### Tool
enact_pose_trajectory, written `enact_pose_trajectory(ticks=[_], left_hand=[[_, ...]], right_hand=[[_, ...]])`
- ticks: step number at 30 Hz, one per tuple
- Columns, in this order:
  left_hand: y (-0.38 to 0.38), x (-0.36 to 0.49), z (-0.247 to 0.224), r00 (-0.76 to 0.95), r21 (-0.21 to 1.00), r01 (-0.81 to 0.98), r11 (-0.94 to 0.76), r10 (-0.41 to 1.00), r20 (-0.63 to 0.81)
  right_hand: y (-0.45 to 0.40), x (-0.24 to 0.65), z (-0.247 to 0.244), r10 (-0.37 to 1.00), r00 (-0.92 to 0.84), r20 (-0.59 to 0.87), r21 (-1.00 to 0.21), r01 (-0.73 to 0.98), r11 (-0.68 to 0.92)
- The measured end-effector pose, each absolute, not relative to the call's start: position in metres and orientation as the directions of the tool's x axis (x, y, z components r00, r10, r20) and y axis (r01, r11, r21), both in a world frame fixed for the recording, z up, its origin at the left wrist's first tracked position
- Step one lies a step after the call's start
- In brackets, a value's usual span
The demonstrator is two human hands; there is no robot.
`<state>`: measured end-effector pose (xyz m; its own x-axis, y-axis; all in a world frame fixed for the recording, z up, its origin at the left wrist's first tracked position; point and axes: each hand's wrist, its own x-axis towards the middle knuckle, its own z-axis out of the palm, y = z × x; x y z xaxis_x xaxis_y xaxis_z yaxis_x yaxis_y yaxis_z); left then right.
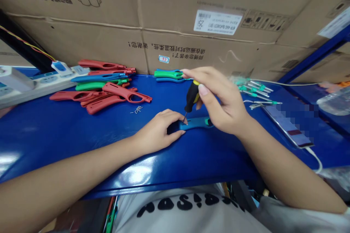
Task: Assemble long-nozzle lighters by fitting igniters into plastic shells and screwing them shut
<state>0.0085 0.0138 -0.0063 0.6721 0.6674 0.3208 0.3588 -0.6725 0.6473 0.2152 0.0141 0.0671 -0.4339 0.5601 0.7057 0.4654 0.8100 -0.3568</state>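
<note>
L hand [157, 133] pinches L end of long, slim blue plastic casing [196, 123] on glossy blue table [90, 131] | R hand [225, 103], gripping stubby blk/yellow-handled screwdriver [192, 96], above, tip down by L fingertips | casing btwn hands, axis L–R, L nearer

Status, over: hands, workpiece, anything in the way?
Right hand gripping black-and-yellow screwdriver, tip at long blue plastic casing. Left hand pinching casing's left end on glossy blue table. Nothing visible blocking; small silvery metal pieces lie apart, beyond left hand.
</note>
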Motion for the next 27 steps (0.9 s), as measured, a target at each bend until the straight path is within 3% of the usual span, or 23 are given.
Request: enact_pose_trajectory(ticks=[2, 4, 9, 15, 17, 22, 24, 27], left_hand=[[0.0138, 0.0084, -0.0063, 0.673, 0.648, 0.359, -0.672, 0.667, 0.319], [0.0138, 0.0083, -0.0064, 0.672, 0.648, 0.363, -0.669, 0.670, 0.316], [0.0138, 0.0086, -0.0068, 0.669, 0.641, 0.377, -0.668, 0.675, 0.311], [0.0140, 0.0094, -0.0068, 0.662, 0.644, 0.371, -0.669, 0.677, 0.321], [0.0139, 0.0095, -0.0063, 0.663, 0.640, 0.374, -0.671, 0.676, 0.321], [0.0136, 0.0095, -0.0050, 0.663, 0.639, 0.384, -0.666, 0.681, 0.312], [0.0137, 0.0094, -0.0051, 0.667, 0.635, 0.389, -0.667, 0.680, 0.306], [0.0139, 0.0094, -0.0058, 0.664, 0.636, 0.387, -0.668, 0.680, 0.310]], right_hand=[[0.0135, 0.2151, 0.0672, 0.603, -0.457, 0.654, -0.436, 0.424, 0.794], [0.0135, 0.2147, 0.0678, 0.594, -0.474, 0.650, -0.438, 0.405, 0.802], [0.0126, 0.2116, 0.0712, 0.474, -0.493, 0.729, -0.284, 0.412, 0.866], [0.0111, 0.2095, 0.0695, 0.474, -0.395, 0.787, -0.204, 0.559, 0.804], [0.0138, 0.2110, 0.0676, 0.516, -0.380, 0.767, -0.256, 0.557, 0.790], [0.0178, 0.2141, 0.0658, 0.663, -0.438, 0.607, -0.564, 0.351, 0.748], [0.0163, 0.2133, 0.0662, 0.644, -0.428, 0.635, -0.525, 0.372, 0.765], [0.0132, 0.2106, 0.0665, 0.550, -0.417, 0.723, -0.346, 0.470, 0.812]])
